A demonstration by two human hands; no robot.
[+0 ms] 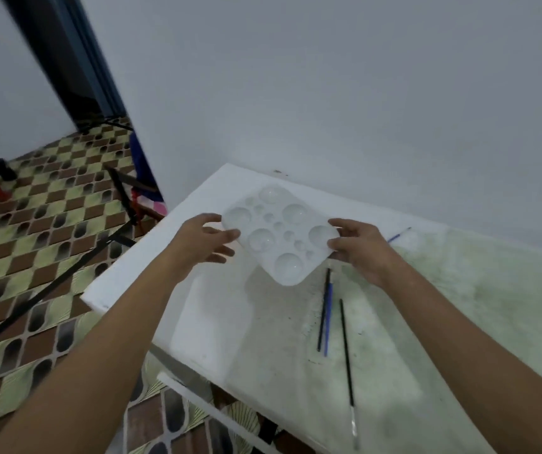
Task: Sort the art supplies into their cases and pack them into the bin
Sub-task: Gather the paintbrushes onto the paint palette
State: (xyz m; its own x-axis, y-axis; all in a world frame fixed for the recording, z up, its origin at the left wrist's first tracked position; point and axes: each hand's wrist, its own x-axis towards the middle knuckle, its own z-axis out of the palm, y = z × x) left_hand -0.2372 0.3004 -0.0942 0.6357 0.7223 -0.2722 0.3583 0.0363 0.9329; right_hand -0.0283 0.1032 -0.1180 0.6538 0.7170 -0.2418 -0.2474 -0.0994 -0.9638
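At the bottom of the frame two bare forearms reach up from the lower corners toward the middle. Between them, lower right of centre, a long black paintbrush [347, 365] lies on the desk [459, 322], its metal ferrule toward the bottom edge. Just above and left of it a black brush [323, 309] and a blue brush [328, 317] lie side by side, touching or nearly so, both running roughly up and down the frame.

Above these, at centre frame, a white paint palette [279, 234] with round wells of several sizes is held tilted above the desk. The right hand [359, 249] pinches its right edge between thumb and curled fingers. The left hand [205, 239] sits at the palette's left edge, fingers loosely curled, thumb on or just over the rim; whether it truly grips cannot be told. The two hands are apart, one at each side.

Farther, to the right of the right hand, another blue brush [399, 235] lies near the wall [328, 93]. Upper left shows patterned floor tiles [33, 224].
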